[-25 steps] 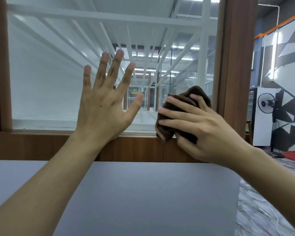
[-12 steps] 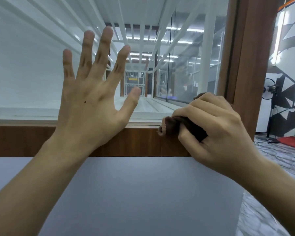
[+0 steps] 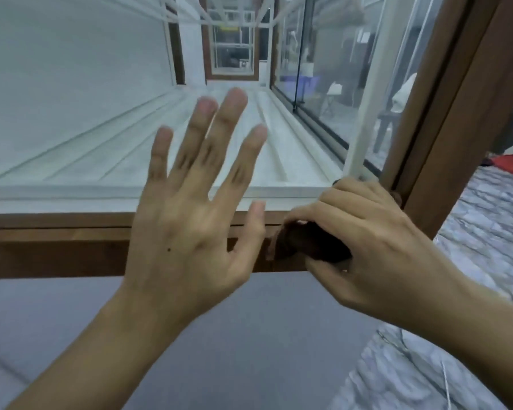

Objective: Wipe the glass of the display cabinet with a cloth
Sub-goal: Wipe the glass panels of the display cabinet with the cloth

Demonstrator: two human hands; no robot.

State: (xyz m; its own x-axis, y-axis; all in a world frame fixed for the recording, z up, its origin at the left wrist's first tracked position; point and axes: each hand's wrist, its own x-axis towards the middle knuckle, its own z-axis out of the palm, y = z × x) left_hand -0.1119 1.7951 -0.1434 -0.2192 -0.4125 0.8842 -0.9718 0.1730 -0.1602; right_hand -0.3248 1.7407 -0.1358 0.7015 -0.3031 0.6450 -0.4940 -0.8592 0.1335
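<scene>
Left hand [image 3: 187,232] splayed at glass [image 3: 71,99]; right hand [image 3: 367,247] clutching cloth [image 3: 311,244], bunched end leftward.

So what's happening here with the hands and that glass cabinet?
A person is wiping a display cabinet's glass. The right hand has a bunched dark brown cloth in its grip, low at the bottom right corner of the glass, against the wooden frame. The left hand is held up open, fingers spread, in front of the glass; whether it actually touches is unclear.
</scene>
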